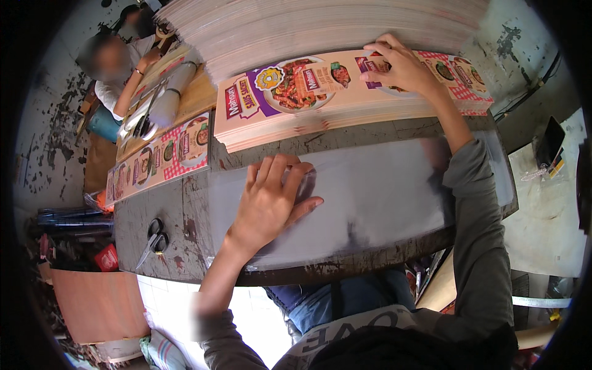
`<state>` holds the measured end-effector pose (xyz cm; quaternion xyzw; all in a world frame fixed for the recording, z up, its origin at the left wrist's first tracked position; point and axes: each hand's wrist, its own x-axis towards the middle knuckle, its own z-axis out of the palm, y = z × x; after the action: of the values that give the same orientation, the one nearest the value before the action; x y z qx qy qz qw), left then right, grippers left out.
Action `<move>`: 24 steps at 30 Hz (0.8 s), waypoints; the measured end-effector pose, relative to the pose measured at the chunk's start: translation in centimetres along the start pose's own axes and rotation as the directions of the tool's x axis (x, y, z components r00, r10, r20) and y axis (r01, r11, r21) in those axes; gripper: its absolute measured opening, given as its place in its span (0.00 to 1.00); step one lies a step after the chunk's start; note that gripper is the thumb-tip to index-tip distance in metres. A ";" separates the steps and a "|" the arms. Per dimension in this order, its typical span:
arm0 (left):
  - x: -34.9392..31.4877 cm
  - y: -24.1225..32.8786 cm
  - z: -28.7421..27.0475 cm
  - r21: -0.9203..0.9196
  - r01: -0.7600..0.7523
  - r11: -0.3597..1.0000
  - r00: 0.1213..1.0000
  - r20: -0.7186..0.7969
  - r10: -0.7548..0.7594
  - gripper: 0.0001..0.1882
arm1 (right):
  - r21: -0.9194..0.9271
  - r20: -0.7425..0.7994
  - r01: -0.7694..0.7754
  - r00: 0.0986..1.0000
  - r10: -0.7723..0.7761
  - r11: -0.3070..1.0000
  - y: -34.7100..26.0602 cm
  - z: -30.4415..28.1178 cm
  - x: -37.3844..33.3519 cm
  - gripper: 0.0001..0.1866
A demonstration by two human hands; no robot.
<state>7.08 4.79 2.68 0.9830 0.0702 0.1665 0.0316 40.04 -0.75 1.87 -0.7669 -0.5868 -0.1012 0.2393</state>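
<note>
A: Saw what of the left hand [265, 200]?
B: Saw it lying loose on clear plastic sheets [376, 197], fingers bent and spread, thumb held apart, grasping nothing; found the sheets flat along the near side of the dark tabletop [163, 206].
A: And of the right hand [401, 69]?
B: Saw it stretched over the sheets onto a stack of printed food cards [243, 123], thumb and fingertips parted, unclenched; found that stack just beyond the plastic.
A: Noticed anything farther out?
B: Spotted a taller pile of pale sheets [320, 28] behind the stack; made out more printed cards [163, 154] at left, with black-handled scissors [158, 239] nearer; glimpsed a person [110, 95] at upper left, beside rolled clear plastic [165, 103].
</note>
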 end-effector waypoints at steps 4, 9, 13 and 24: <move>0.3 0.0 0.4 -0.057 0.096 0.994 0.994 -0.049 -0.099 0.21 | -0.027 -0.015 0.024 1.000 -0.025 0.999 0.2 0.0 0.2 0.35; 0.1 -0.6 0.9 -0.158 0.106 0.982 0.989 -0.081 -0.120 0.21 | -0.034 0.004 0.054 0.999 -0.054 0.998 0.2 -0.3 0.4 0.36; 0.3 -0.4 0.6 -0.103 0.051 0.993 0.991 -0.114 -0.063 0.20 | -0.056 -0.056 0.048 0.997 -0.052 0.997 0.4 0.2 0.2 0.37; 0.3 -0.6 0.5 -0.080 -0.011 0.997 0.989 -0.146 -0.001 0.15 | -0.076 0.123 -0.102 0.986 0.111 0.992 -1.8 -1.9 -0.3 0.36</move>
<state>7.44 5.44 2.23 0.9663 0.0629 0.2409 0.0655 38.51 -1.57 3.81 -0.8098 -0.5552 -0.0599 0.1799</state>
